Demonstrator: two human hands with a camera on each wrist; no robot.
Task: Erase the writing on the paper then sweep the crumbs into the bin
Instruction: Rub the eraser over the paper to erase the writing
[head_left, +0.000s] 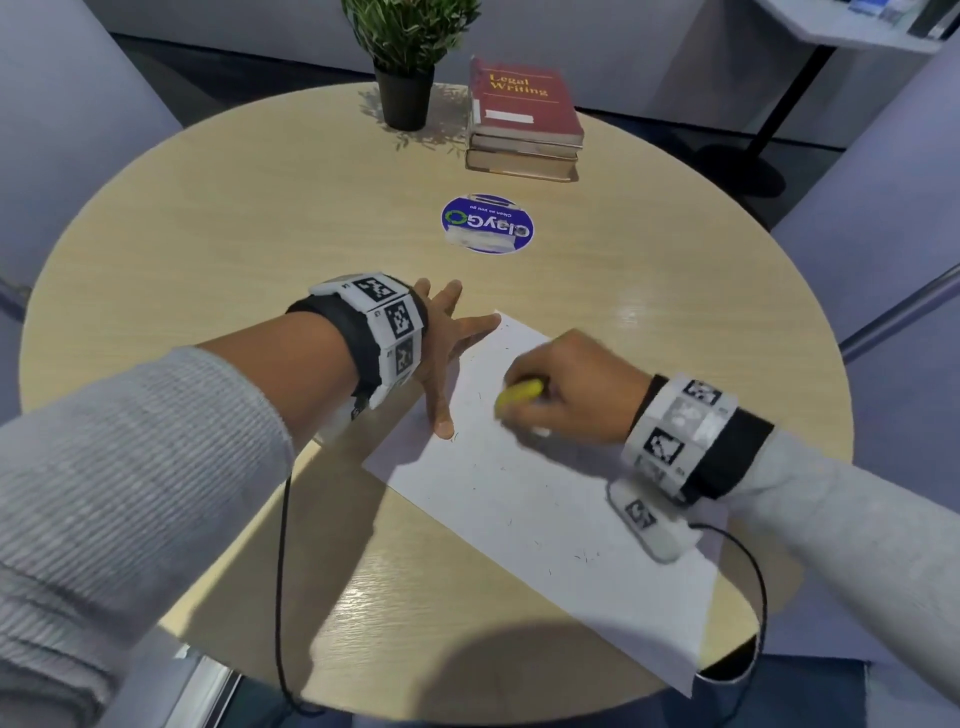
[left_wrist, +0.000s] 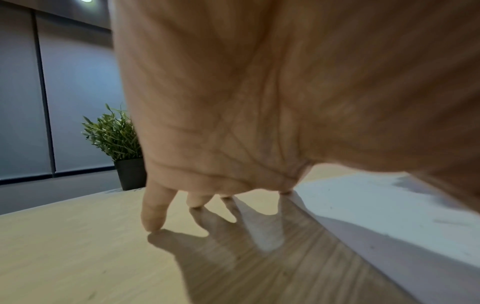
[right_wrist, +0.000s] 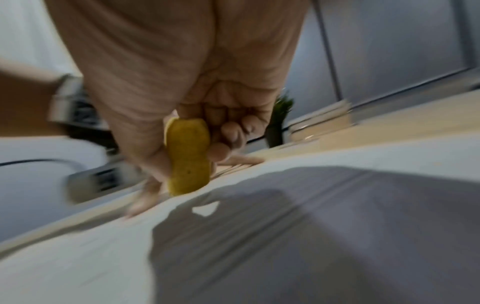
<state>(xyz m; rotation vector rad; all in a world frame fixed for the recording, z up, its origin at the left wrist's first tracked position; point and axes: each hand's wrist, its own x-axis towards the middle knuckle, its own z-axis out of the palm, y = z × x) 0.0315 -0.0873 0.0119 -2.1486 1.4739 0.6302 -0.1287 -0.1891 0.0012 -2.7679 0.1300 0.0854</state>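
Note:
A white sheet of paper (head_left: 540, 499) lies at an angle on the round wooden table (head_left: 260, 234), with small dark eraser crumbs (head_left: 584, 556) scattered over it. My right hand (head_left: 566, 395) grips a yellow eraser (head_left: 519, 391) and holds its lower end against the paper's upper part; the eraser (right_wrist: 188, 156) is blurred in the right wrist view. My left hand (head_left: 447, 348) is spread flat, its thumb and a finger pressing the paper's left edge and top corner. Its other fingertips (left_wrist: 153, 224) rest on the bare wood. No bin is in view.
A potted plant (head_left: 408, 62) and a stack of books (head_left: 524, 124) stand at the far side of the table. A blue round sticker (head_left: 487, 224) sits in the table's middle. Black cables hang from both wristbands over the near edge. Another table (head_left: 852, 26) stands at far right.

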